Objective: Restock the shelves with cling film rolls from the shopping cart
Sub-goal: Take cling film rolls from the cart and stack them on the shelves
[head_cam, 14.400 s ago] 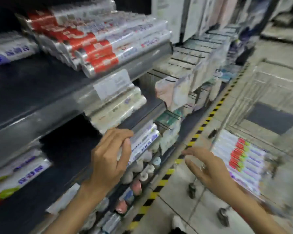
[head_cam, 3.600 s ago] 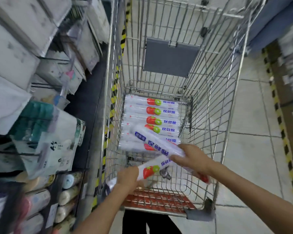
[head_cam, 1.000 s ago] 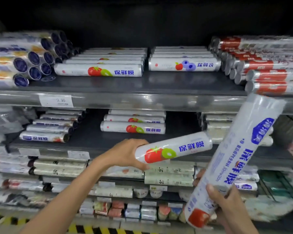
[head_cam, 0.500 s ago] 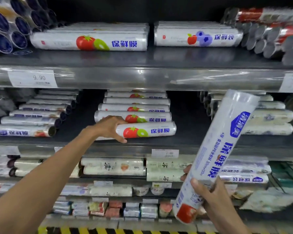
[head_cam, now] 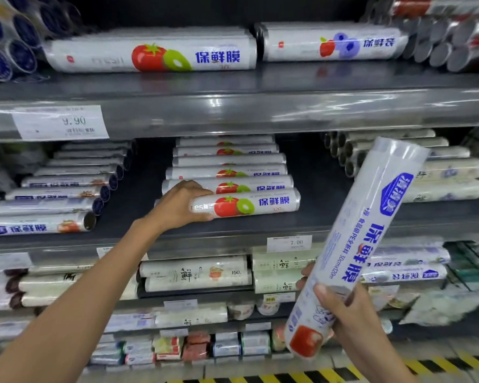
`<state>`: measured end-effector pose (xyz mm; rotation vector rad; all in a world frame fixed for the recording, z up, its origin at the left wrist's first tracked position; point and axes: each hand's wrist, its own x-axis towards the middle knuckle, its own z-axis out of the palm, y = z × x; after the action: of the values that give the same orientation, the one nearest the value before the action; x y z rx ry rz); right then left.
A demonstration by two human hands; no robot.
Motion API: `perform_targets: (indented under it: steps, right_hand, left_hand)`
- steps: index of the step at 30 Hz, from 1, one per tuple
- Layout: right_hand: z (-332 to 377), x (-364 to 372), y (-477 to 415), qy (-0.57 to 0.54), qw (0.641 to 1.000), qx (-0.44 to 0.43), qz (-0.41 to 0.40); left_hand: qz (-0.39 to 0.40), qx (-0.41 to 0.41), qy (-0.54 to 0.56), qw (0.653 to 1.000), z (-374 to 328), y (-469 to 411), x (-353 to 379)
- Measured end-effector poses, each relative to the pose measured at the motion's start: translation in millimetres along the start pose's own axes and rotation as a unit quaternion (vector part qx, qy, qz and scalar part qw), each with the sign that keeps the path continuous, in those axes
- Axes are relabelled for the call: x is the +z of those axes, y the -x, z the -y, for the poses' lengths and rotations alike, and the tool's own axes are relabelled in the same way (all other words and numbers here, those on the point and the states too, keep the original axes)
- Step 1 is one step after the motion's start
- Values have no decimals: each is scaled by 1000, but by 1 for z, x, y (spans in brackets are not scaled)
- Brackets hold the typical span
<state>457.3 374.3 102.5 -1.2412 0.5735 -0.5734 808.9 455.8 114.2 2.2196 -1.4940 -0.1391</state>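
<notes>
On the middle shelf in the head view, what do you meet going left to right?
Slanted row of white rolls with dark blue ends → left hand gripping the front white tomato-and-kiwi cling film roll → upright-tilted white roll with blue lettering in the right hand → pale cream rolls.

The left hand point(head_cam: 181, 205) had carried a tomato roll point(head_cam: 249, 205) from the cart up in front of the shelves. Now that roll lies at the front of the row on the middle shelf point(head_cam: 329, 219), near the center of the frame, with the hand wrapped around its left end. The whole shelf looks closer and bigger than a second ago
</notes>
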Motion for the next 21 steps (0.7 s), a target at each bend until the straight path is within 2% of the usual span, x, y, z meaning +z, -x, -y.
perform_targets:
  steps: [10, 21]
  right_hand:
    - [-8, 5, -2, -13, 1000, 10, -8]
    - [-13, 0, 0, -31, 998, 45, -18]
  left_hand:
    - [-91, 11, -13, 996, -1, 1, 15]
    - [-169, 26, 25, 985, -1, 9, 20]
